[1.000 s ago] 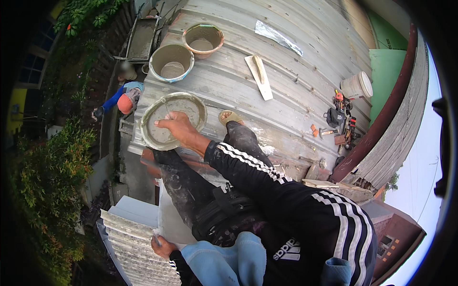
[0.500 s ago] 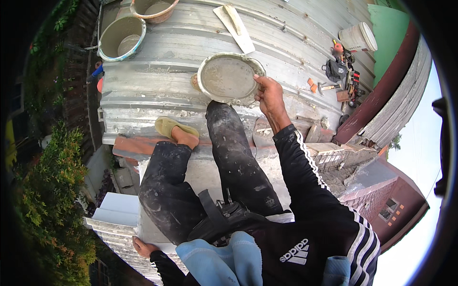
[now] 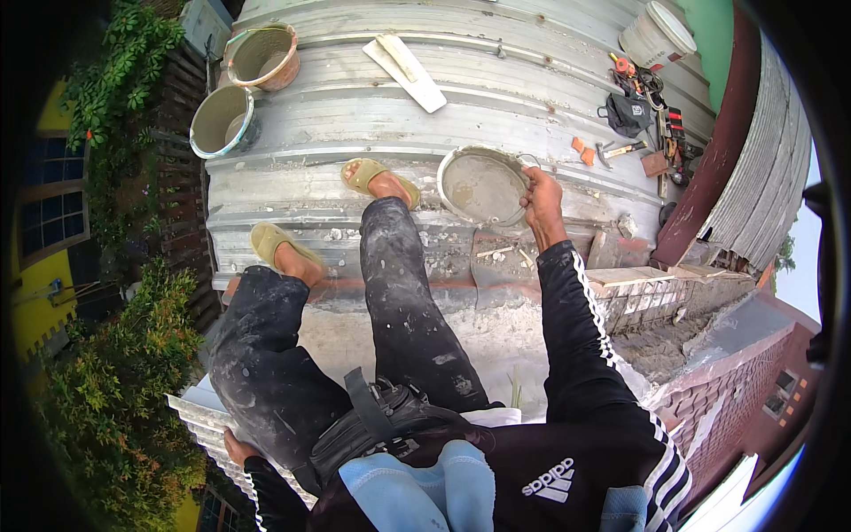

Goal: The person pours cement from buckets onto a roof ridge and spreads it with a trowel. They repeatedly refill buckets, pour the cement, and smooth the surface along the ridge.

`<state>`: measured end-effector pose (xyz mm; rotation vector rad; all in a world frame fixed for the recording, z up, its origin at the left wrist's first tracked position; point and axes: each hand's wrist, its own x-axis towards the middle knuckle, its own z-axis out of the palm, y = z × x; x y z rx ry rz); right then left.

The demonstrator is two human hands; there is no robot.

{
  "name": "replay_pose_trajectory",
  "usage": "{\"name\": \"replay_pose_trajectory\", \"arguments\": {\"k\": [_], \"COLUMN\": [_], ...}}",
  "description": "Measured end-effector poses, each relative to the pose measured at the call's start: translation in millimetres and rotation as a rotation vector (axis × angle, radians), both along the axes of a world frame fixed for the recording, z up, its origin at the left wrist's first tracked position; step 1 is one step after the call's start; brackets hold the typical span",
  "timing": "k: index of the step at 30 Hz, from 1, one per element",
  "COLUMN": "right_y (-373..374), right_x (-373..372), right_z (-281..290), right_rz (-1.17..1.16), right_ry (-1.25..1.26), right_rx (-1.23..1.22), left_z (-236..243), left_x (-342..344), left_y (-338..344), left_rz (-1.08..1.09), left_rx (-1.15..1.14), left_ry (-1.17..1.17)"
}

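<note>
My right hand (image 3: 542, 202) is closed on the rim or handle at the right side of a bucket (image 3: 442, 180). Wet grey mortar (image 3: 483, 188) lies inside it. The bucket is over the metal roof, just right of my right sandal (image 3: 362, 175); whether its base touches the roof is hidden. At the lower left, my left hand (image 3: 238, 448) rests with extended fingers on the edge of a white ridged sheet (image 3: 199, 415), beside my left thigh.
Two mortar-stained buckets, one reddish (image 3: 285, 69) and one blue-rimmed (image 3: 200, 146), stand at far left. A plastering float (image 3: 421, 86) lies on the ribbed roof (image 3: 355, 115). At right are a hammer (image 3: 625, 151), a black pouch (image 3: 628, 115) and a white pail (image 3: 640, 40).
My right hand has moved the mortar bucket to the right, off my right knee and away from in front of my sandal, now uncovered. The view has shifted too. My left hand stays low at left.
</note>
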<state>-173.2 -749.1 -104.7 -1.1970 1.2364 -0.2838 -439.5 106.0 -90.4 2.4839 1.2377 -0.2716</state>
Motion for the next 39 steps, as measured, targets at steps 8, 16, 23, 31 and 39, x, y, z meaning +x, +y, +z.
{"name": "replay_pose_trajectory", "arguments": {"k": [8, 16, 23, 31, 39], "right_y": [-46, -48, -41, -46, 81], "right_x": [-28, -67, -84, -85, -97], "right_z": [-25, -42, -59, -70, 5], "right_rz": [-0.137, -0.241, -0.215, 0.119, 0.586], "right_ry": [-0.020, -0.094, -0.115, 0.262, 0.531], "right_rx": [0.012, 0.121, 0.125, -0.120, -0.807], "left_z": [-8, -12, -40, -25, 21], "left_x": [-11, -6, -19, -9, 15], "left_y": [21, 26, 57, 3, -48], "left_rz": [-0.187, -0.063, -0.290, -0.273, -0.119], "left_rx": [0.021, -0.011, 0.269, 0.474, 0.340], "left_ry": [0.016, 0.096, 0.211, 0.248, 0.341]}}
